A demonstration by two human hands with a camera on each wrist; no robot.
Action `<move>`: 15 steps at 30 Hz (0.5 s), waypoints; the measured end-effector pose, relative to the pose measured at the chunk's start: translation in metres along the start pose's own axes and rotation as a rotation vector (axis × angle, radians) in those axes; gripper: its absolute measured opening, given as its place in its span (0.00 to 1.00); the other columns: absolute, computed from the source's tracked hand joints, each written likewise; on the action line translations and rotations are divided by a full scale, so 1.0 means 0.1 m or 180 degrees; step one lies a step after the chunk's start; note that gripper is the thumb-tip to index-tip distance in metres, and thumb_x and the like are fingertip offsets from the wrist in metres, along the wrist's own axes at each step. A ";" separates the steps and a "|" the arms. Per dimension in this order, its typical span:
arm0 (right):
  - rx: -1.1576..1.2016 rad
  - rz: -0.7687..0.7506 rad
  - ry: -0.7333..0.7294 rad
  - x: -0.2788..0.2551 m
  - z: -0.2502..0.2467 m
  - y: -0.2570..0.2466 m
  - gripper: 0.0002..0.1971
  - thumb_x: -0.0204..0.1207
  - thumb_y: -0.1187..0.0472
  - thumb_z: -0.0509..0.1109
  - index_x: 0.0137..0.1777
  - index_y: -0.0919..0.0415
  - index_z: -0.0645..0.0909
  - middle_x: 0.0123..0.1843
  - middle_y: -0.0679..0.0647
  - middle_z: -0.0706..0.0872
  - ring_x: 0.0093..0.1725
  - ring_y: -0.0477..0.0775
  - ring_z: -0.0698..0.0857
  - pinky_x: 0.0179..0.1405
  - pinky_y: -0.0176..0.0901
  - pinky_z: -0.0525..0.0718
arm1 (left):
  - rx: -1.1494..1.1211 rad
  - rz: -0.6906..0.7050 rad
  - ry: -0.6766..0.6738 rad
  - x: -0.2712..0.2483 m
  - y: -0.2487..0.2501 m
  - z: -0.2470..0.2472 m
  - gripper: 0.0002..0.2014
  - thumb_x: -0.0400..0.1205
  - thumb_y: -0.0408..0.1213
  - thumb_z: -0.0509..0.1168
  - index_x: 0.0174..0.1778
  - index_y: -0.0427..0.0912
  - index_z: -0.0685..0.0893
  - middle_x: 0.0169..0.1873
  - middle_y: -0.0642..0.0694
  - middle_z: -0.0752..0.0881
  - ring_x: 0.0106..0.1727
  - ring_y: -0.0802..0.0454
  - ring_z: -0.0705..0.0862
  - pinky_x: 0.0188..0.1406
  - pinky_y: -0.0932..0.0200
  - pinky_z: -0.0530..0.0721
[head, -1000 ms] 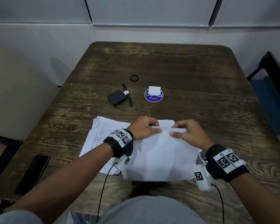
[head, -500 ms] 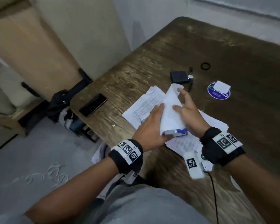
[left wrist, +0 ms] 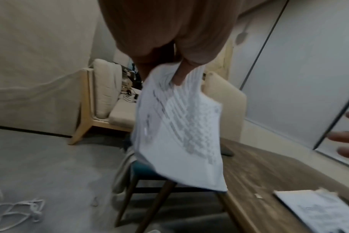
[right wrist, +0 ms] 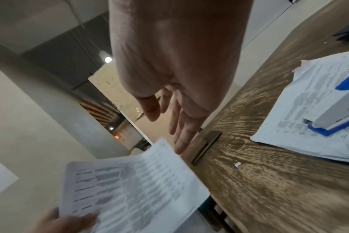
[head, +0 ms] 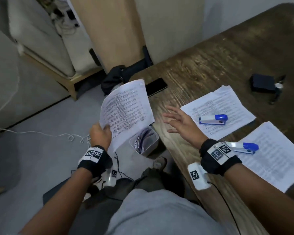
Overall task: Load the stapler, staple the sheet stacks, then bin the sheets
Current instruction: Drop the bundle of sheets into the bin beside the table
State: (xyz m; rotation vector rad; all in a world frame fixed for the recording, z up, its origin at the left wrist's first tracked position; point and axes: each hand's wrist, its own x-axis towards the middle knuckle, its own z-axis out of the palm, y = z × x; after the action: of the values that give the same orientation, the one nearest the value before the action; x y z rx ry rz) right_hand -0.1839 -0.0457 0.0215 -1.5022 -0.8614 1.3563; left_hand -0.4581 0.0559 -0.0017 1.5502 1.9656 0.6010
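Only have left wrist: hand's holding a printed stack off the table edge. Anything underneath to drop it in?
Observer: Yes. Head view shows a small bin on the floor, directly below the stack in the left hand.
Operator: Right hand busy?
Observer: No. The right hand is empty, fingers spread, over the table edge.
Operator: Staplers?
Observer: The far stapler lies on the far sheets, the near stapler on the near sheets.
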 end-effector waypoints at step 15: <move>-0.2207 -0.0192 0.0014 1.41 0.50 0.72 0.23 0.78 0.71 0.64 0.71 0.54 0.76 0.77 0.53 0.74 0.76 0.49 0.72 0.77 0.39 0.69 | 0.1131 0.0108 -0.2412 1.19 -0.65 1.42 0.19 0.82 0.28 0.57 0.67 0.36 0.82 0.63 0.28 0.84 0.63 0.29 0.82 0.61 0.47 0.80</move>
State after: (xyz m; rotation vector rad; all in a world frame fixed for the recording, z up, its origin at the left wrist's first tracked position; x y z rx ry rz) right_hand -0.2170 0.0683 -0.0946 -1.9660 -1.4578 1.0507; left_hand -0.4309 0.1574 -0.1674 1.6803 1.4923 -0.3251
